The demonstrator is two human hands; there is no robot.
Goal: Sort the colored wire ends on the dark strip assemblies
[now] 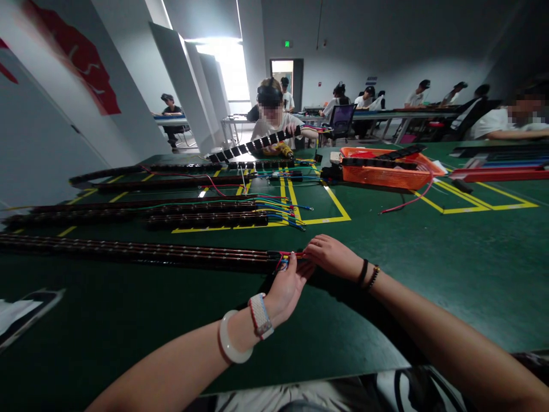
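Observation:
A long black cable chain (171,252) lies across the green table, with coloured wires (285,258) coming out of its right end. My left hand (288,289) is closed on these wires just past the chain's end, thumb on top. From the right, my right hand (332,256) pinches the same bundle a little farther along, its fingers meeting those of my left hand. The wire tips are hidden by my fingers. Red, yellow and blue strands show between the chain end and my left thumb.
More cable chains (206,219) with loose wire ends lie behind. Farther back are an orange basket (386,177), yellow tape outlines (326,220) and red and blue strips (501,173). Across the table a co-worker (274,123) holds a chain and a yellow tool (279,150). A dark-edged tray (32,315) lies left.

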